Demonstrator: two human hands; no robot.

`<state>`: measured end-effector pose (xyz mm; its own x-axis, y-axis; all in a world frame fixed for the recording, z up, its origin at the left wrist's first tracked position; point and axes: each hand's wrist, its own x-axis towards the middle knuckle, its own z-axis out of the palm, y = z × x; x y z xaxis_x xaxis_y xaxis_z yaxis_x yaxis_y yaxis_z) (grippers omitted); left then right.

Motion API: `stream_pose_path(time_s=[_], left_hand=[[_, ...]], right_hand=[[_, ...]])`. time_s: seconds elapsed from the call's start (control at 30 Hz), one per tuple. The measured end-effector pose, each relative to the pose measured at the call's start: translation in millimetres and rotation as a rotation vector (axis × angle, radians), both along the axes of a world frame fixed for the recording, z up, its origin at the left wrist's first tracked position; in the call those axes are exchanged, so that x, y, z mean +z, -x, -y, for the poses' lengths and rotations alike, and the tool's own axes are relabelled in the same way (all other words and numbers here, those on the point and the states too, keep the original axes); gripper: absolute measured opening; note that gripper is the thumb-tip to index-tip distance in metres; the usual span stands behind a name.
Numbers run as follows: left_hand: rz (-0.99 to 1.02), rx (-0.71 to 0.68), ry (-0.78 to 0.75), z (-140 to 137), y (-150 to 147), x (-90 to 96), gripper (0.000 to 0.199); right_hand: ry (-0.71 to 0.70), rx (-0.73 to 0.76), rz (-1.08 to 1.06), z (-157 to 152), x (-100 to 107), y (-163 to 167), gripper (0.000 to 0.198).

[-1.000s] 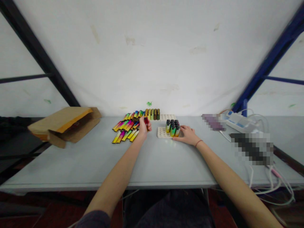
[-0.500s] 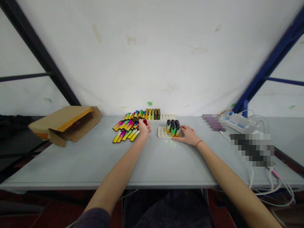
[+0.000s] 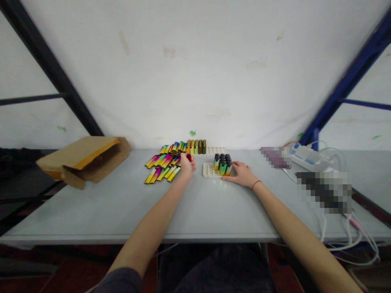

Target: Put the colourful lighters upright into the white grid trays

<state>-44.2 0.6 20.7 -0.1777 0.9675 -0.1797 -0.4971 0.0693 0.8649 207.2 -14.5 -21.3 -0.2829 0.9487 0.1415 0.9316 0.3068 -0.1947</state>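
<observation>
In front of you runs a long pale grey table, set against a white wall. At its left end lies an open brown cardboard box, tipped on its side with the flaps loose; what is in it cannot be made out. Far right, a white power strip sits among loose white cables.

Near the middle back, a loose heap of rainbow-coloured flat lighters lies fanned on the tabletop. Behind it stands a short row of upright lighters in yellow, green and brown, beside an empty white grid tray.

A second white grid tray sits nearer you, its back right part filled with a block of upright black-capped lighters; the front left cells are bare.

Your right hand rests flat by that tray's right edge, fingers loosely together and touching it. Your left hand, at the heap's right edge, curls its fingers closed around a small red lighter.
</observation>
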Motion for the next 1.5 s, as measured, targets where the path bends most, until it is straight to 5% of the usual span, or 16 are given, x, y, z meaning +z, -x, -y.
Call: stream_pose_path(time_s=[0.3, 0.43, 0.67, 1.17, 1.5], left_hand=[[-0.219, -0.091, -0.109, -3.7, -7.0, -19.3, 0.04], [-0.529, -0.149, -0.387, 0.2, -14.3, -31.7, 0.022], [-0.944, -0.179, -0.852, 9.0, -21.4, -34.5, 0.032], [-1.03, -0.262, -0.786, 2.2, -14.9, -41.4, 0.036], [-1.35, -0.215, -0.906, 8.4, -11.6, -24.8, 0.027]], right_hand=[[0.006, 0.004, -0.003, -0.7, -0.2, -0.1, 0.075], [0.0, -0.001, -0.005, -0.9, -0.5, 0.1, 0.077], [-0.007, -0.002, -0.008, 0.3, 0.1, 0.8, 0.075], [0.005, -0.005, -0.01, 0.3, 1.1, 1.0, 0.074], [0.0, -0.008, -0.007, 0.0, 0.5, 0.4, 0.075]])
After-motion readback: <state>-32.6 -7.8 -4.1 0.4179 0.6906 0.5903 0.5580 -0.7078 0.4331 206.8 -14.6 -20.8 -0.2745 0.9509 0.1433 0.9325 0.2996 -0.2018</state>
